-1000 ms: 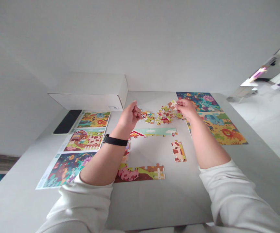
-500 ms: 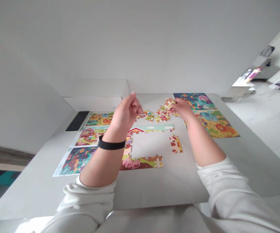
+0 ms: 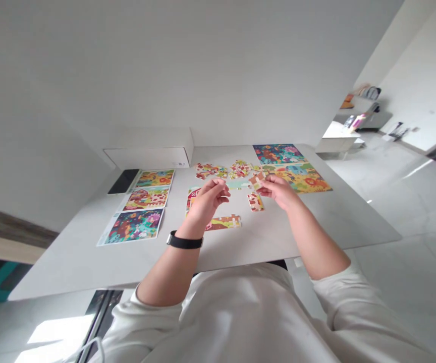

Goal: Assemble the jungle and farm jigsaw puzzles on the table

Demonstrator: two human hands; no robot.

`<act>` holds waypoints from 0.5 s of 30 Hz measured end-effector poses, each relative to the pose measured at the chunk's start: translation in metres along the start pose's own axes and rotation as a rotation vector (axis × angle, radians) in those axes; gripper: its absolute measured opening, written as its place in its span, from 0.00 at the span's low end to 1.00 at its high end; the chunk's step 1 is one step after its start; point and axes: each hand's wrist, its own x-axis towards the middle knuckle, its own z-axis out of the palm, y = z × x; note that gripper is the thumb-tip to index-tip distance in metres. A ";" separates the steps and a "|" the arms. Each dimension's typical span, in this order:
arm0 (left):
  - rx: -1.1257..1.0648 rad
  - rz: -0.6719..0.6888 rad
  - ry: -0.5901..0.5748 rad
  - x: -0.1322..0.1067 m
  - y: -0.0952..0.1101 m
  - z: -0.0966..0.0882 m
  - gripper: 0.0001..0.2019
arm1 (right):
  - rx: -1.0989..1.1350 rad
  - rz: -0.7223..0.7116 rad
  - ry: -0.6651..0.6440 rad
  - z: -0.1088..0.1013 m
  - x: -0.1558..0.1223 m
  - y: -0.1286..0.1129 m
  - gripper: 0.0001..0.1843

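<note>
My right hand (image 3: 278,190) pinches a brown and pale puzzle piece (image 3: 256,180) between thumb and fingers, raised over the table. Just below it lies a joined strip of cow-patterned pieces (image 3: 256,201). My left hand (image 3: 212,199), a black band on its wrist, hovers over the left side of the partly joined puzzle with its fingers curled in; nothing shows in them. It hides part of the puzzle's left edge. The puzzle's lower border (image 3: 227,222) and its top border (image 3: 238,185) show around a bare middle. Behind them lie loose puzzle pieces (image 3: 239,169) in a heap.
Three picture sheets (image 3: 146,198) lie in a column on the left, beside a dark phone (image 3: 124,181). A white box (image 3: 148,154) stands against the wall. Two picture boards (image 3: 301,176) lie at the back right of the white table (image 3: 278,242).
The view has shifted and tilted, showing more of the floor and my shirt. My right hand, still holding the puzzle piece, has come nearer the cow-patterned strip. My left hand has lowered over the puzzle.
</note>
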 end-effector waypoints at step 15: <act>0.364 -0.006 -0.070 0.011 -0.070 -0.001 0.27 | -0.042 0.043 -0.062 0.021 -0.028 0.041 0.32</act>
